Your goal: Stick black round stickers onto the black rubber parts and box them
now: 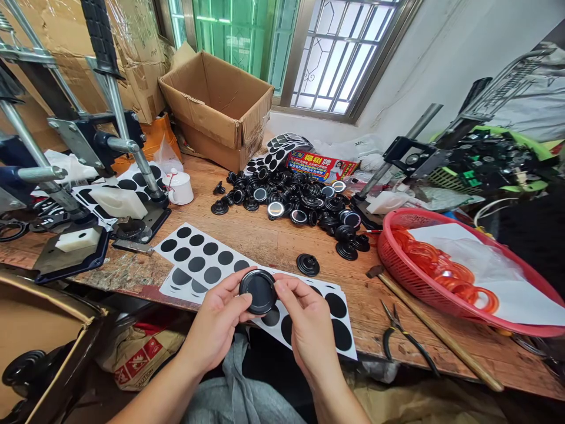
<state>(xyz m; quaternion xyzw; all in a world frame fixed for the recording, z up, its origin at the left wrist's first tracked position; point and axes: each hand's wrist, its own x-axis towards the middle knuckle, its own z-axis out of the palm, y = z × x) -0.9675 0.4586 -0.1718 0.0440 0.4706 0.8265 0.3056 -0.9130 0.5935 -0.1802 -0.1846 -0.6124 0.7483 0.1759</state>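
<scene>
Held in front of me is a black round knob (258, 292), its flat circular face and raised rim turned toward me. My left hand (217, 323) grips its left side, the thumb lying over the lower rim. At the right rim, my right hand (309, 318) pinches the edge between thumb and fingers. Under both hands lie white sheets (182, 242) of black round stickers, reaching the table's front edge. A single black knob (308, 264) with a stepped base sits just beyond the sheets. Farther back is a pile of similar knobs (304, 197), some with shiny faces.
Lever presses stand at left (132, 176) and right (406, 153). A red basket (384, 250) holds orange rings. Pliers (397, 330) and a hammer (441, 327) lie at the right front. A white mug (180, 188) and cardboard box (203, 126) are behind.
</scene>
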